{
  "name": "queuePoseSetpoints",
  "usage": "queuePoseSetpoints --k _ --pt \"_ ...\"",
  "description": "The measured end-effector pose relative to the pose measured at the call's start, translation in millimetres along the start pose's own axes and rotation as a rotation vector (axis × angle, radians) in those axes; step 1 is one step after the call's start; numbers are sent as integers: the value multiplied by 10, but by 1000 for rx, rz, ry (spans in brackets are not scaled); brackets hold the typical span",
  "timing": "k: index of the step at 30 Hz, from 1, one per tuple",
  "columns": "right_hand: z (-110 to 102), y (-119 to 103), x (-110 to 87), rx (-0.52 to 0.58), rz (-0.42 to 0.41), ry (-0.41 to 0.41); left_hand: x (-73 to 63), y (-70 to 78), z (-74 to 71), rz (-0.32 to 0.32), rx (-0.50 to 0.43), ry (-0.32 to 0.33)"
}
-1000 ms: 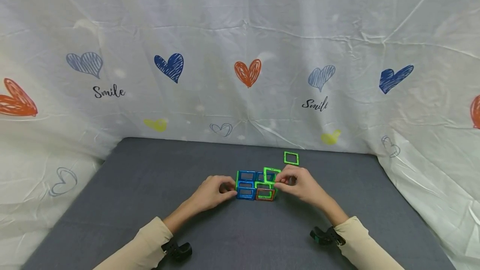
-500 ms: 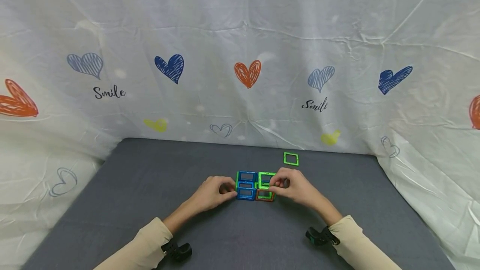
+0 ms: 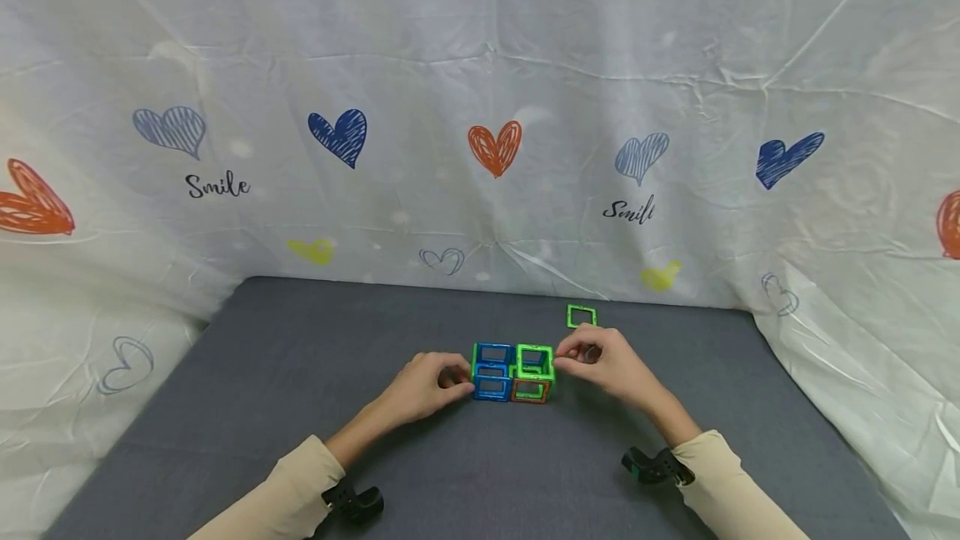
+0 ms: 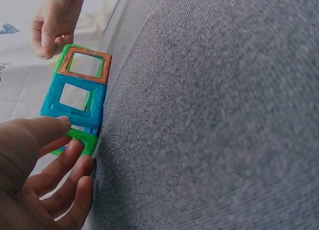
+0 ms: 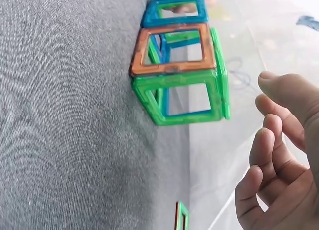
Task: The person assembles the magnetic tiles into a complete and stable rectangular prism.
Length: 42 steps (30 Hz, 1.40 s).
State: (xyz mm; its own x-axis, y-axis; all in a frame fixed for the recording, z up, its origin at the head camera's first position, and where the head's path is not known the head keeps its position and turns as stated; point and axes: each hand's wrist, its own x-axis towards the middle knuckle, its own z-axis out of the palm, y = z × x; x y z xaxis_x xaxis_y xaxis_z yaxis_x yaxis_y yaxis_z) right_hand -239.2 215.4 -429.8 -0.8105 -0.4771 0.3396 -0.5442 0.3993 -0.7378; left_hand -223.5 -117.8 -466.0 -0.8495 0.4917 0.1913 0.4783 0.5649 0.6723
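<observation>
A two-cube row of magnetic tiles stands on the grey cloth, blue tiles (image 4: 75, 110) on its left half. Its right half has an orange front tile (image 5: 174, 68), a green end tile (image 5: 177, 80) and a green top tile (image 3: 535, 348). My left hand (image 3: 426, 383) holds the left end, thumb on the blue tile's corner and fingers by a green end tile (image 4: 88, 136). Just off the right end, my right hand (image 3: 613, 365) is apart from the tiles, its fingers loosely bent and holding nothing in the right wrist view.
One loose green square tile (image 3: 582, 307) lies behind my right hand, near the back of the table (image 3: 337, 315). A white curtain (image 3: 420, 40) printed with hearts hangs behind and along the sides.
My right hand set the green tile over the right cube's top, let it go and drew back to the right. The left hand stays in place.
</observation>
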Motion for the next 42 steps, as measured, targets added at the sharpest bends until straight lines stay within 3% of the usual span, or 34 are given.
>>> queuePoseSetpoints --k 11,18,22,32,42 --pt "-157 -70 -63 20 -50 65 -15 -2 -10 12 -9 1" --pt "-271 290 -115 53 -71 53 -9 0 -2 13 -2 5" --pt "-332 366 -135 46 -68 43 -10 -3 1 16 -2 5" --pt "-454 568 -122 -2 -4 -1 -20 -14 1 17 4 6" --pt "-520 721 1 -119 89 -40 -24 -6 -16 8 5 4"
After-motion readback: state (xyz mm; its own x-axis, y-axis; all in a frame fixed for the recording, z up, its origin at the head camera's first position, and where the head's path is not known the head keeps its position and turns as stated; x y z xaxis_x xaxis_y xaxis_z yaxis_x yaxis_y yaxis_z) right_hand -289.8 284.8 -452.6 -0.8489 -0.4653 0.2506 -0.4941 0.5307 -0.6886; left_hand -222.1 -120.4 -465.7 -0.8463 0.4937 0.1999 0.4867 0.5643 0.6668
